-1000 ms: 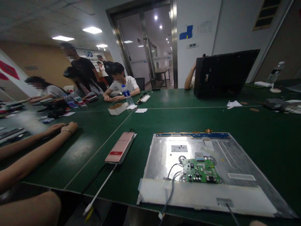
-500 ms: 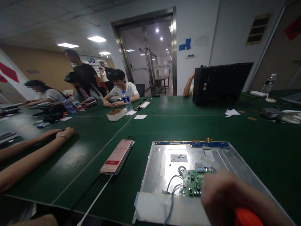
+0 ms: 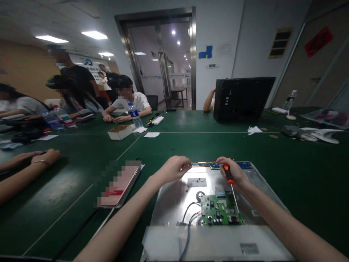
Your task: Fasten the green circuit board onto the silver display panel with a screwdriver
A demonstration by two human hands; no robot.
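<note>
A silver metal panel (image 3: 174, 203) lies on the green table, with a green circuit board (image 3: 215, 207) on it and a narrow blue board (image 3: 201, 165) along its far edge. My left hand (image 3: 176, 169) is at the left end of that blue strip, fingers curled together; whatever they pinch is too small to make out. An orange and black screwdriver (image 3: 228, 175) is in my right hand (image 3: 236, 174), by the strip's right part, its shaft pointing down towards the green board. Dark cables run from the green board over a whitish sheet (image 3: 218, 238) at the near edge.
Left of the panel lies a pink phone (image 3: 120, 187) with a white cable. Another person's hands (image 3: 47, 158) rest at the left. Farther back are an open box (image 3: 120, 133), a water bottle (image 3: 135, 115), a large black device (image 3: 244, 99) and white paper (image 3: 254, 129).
My left hand has come into view at the panel's far left edge. My right hand has moved from the near right up to the far edge with the screwdriver. The view has turned right.
</note>
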